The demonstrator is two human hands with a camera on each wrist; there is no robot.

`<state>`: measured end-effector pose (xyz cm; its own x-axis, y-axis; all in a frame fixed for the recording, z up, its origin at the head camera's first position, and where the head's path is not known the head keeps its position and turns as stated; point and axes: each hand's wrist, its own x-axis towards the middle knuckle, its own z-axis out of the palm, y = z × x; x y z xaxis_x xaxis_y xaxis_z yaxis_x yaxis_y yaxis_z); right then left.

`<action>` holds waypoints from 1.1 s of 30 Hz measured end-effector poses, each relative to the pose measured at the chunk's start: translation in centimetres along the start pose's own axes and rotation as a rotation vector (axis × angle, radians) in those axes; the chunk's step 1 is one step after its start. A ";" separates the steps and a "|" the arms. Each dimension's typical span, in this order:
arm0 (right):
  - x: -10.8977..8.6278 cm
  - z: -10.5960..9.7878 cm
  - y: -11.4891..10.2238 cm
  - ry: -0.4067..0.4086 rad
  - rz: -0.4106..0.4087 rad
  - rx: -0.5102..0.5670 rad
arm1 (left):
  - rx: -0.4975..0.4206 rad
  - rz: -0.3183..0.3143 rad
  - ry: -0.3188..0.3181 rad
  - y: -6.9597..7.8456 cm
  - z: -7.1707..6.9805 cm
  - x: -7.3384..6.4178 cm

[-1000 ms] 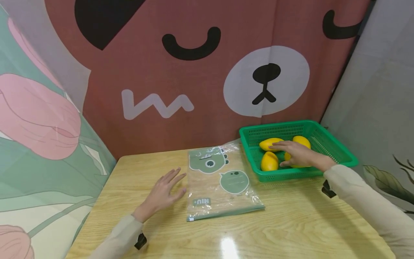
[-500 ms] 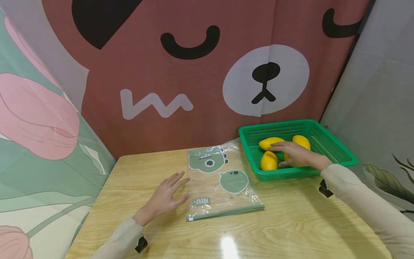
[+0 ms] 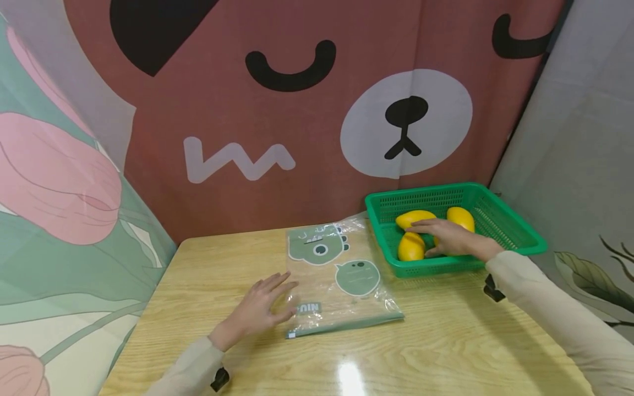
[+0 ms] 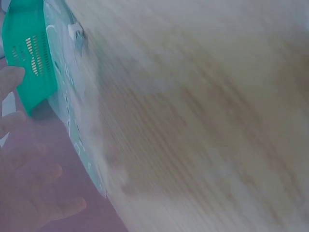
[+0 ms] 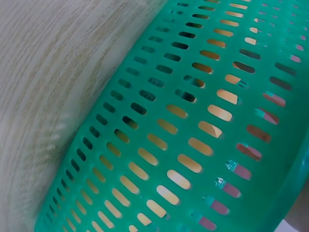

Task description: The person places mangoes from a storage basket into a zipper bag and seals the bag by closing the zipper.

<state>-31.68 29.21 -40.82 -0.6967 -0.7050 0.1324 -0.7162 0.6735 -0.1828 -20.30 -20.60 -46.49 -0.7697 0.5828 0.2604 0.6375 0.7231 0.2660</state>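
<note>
My left hand (image 3: 257,311), fingers spread and fairly straight, is at the left edge of a clear zip bag (image 3: 346,305) with green cartoon prints, lying flat on the table. Its fingertips overlap the bag's edge in the head view; whether they touch it I cannot tell. Over the green basket (image 3: 436,268) reaches my right hand (image 3: 453,237), its fingers extended above the yellow mangoes. One mango (image 3: 411,248) sits between its fingertips and thumb, another mango (image 3: 415,216) lies behind, and a third mango (image 3: 460,217) is beyond the hand. More yellow fruit is partly hidden beneath the palm.
The wooden table (image 3: 223,253) ends at a brown bear-print curtain (image 3: 223,203). Floral fabric (image 3: 64,275) hangs at the left and a grey curtain (image 3: 584,165) at the right, close to the basket. In the right wrist view, the slotted basket wall (image 5: 193,121) hides the right hand.
My left hand has moved right and slightly nearer, onto the bag's edge. My right hand has shifted a little left over the front mango. The bag and basket have stayed in place.
</note>
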 end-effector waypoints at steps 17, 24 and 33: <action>0.4 0.7 0.3 -0.044 -0.067 0.029 | -0.038 0.125 -0.066 1.1 0.3 -0.3; 0.6 0.9 0.5 -0.067 -0.059 0.043 | -0.028 0.194 -0.093 1.5 0.4 -0.3; 0.7 1.0 0.6 -0.087 -0.054 0.056 | -0.041 0.206 -0.141 1.9 0.4 -0.5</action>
<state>-32.50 28.89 -41.83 -0.6497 -0.7580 0.0583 -0.7473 0.6226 -0.2322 -18.67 -19.36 -46.51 -0.6186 0.7643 0.1820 0.7800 0.5696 0.2591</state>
